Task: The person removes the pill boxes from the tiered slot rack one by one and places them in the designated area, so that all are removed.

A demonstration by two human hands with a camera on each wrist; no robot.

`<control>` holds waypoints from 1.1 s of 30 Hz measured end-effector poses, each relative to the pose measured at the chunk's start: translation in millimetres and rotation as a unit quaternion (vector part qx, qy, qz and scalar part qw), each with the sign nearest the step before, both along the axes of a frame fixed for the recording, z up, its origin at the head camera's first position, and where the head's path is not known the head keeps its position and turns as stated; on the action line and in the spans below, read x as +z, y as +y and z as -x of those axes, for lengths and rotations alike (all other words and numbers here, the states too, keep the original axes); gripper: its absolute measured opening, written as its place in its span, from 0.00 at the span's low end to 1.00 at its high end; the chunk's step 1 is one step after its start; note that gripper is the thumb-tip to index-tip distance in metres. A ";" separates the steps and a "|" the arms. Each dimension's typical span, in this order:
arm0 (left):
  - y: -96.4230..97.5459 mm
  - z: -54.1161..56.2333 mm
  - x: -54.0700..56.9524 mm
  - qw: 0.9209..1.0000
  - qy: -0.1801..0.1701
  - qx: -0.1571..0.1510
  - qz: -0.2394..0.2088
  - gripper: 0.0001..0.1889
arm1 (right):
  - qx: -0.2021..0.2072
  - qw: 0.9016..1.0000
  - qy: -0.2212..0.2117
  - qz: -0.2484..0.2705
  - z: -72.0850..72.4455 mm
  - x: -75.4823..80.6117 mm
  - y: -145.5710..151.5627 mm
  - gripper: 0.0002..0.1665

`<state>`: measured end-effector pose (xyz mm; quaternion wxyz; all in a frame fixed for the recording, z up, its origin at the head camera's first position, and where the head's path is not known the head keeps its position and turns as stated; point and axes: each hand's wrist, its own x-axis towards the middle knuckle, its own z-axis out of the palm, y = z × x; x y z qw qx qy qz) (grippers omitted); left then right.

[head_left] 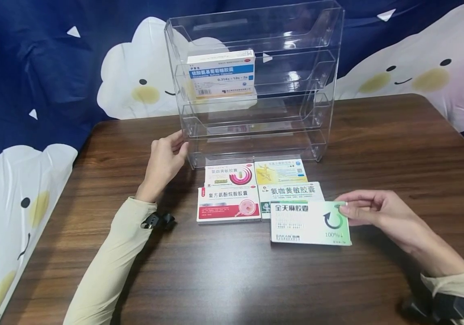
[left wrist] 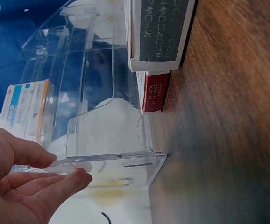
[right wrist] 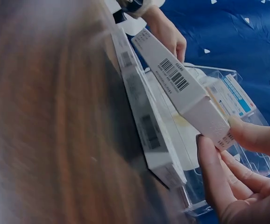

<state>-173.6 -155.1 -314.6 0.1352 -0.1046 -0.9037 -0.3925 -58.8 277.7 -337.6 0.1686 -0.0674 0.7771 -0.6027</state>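
Note:
My right hand [head_left: 390, 216] pinches a white and green medicine box [head_left: 310, 223] by its right end, thumb on the front face. The right wrist view shows this box [right wrist: 172, 77] raised off the table, above the other boxes. My left hand [head_left: 163, 164] grips the left side panel of a clear tiered rack [head_left: 256, 119]; in the left wrist view the thumb and fingers [left wrist: 62, 191] lie on either side of the panel. A blue and white medicine box [head_left: 221, 76] stands in an upper tier at the left.
Before the rack lie a red and white box [head_left: 228, 203], a white box with pink rings [head_left: 229, 174], a yellow and white box [head_left: 280, 171] and a white and green box [head_left: 290, 192], partly covered by the held one. A cloud-patterned blue cloth [head_left: 53, 67] hangs behind the wooden table [head_left: 199, 271].

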 end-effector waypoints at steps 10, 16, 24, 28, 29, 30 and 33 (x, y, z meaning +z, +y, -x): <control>-0.5 -0.7 -1.6 1.000 -0.003 0.001 -0.002 0.19 | 0.022 1.000 -0.008 0.001 -22.5 -15.3 -8.0 0.13; -0.6 -0.5 -2.7 1.000 -0.001 0.003 -0.003 0.19 | 0.008 1.000 -0.028 0.004 -25.0 -18.3 -13.2 0.15; -1.9 -0.4 -2.1 1.000 -0.006 0.005 -0.004 0.19 | -0.059 0.975 0.110 -0.183 -29.6 -4.0 -22.8 0.23; -1.6 -0.3 -0.5 1.000 -0.008 0.002 -0.006 0.20 | -0.025 0.920 0.318 -0.229 -33.9 -1.1 -27.0 0.21; -1.4 -0.2 -0.2 1.000 -0.009 0.001 -0.005 0.20 | 0.001 0.903 0.362 -0.231 -35.5 -1.1 -28.8 0.21; -1.2 0.0 0.0 1.000 -0.011 0.000 -0.005 0.20 | 0.029 0.887 0.398 -0.232 -37.8 -1.2 -30.9 0.22; -0.9 0.0 -0.4 1.000 -0.014 0.001 -0.006 0.20 | 0.123 0.841 0.465 -0.246 -44.3 -2.2 -38.9 0.25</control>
